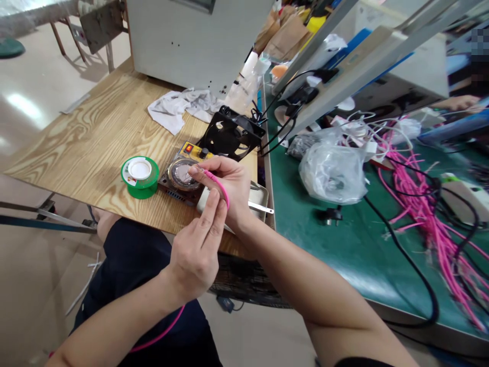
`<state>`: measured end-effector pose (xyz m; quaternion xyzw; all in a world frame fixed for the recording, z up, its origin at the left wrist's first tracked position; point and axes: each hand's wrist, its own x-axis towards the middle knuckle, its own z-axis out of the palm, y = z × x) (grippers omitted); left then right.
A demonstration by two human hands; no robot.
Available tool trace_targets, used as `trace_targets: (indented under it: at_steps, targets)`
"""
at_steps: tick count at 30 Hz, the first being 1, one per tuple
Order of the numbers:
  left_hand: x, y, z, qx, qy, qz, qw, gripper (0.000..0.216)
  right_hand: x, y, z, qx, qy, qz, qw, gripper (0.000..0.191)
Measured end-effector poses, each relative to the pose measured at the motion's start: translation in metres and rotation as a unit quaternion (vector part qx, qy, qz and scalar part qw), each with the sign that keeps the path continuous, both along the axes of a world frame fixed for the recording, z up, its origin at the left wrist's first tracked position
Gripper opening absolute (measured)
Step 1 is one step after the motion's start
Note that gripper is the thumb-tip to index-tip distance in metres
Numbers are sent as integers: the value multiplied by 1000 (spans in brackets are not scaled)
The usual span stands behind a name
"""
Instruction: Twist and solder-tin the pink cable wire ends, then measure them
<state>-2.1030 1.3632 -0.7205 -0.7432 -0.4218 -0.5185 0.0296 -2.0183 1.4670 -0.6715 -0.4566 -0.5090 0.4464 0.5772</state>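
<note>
Wood-grained bench [103, 132] carries a solder pot [183, 174]; just right of it, the right hand [235, 182] pinches a pink cable [220, 186]. The left hand [195, 255] touches it, two fingers extended; its grip I cannot tell. Apparent step: arranging the end, next needing steadiness. Its held length slants far-left, potward.

Wooden table [91, 127] with green spool [143, 191], fan [232, 134], cloth [168, 111], green bench [301, 244] with pink cables [431, 224]

Pink cord [222, 188] — partly hidden, cabinet [198, 46] — cropped
</note>
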Motion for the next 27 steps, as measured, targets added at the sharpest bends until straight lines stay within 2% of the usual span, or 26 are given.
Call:
trace_targets:
  at_steps: [7,19,27]
  targets:
    - [0,0,1,-1,11,11,1000,64,1,-1,1,-14,6,-2,1000,45]
    - [-1,0,2,-6,17,8,1000,62,2,0,0,20,-23,-6,1000,44]
    - [-1,0,1,-8,16,9,1000,63,3,1,-1,13,-29,-5,999,42]
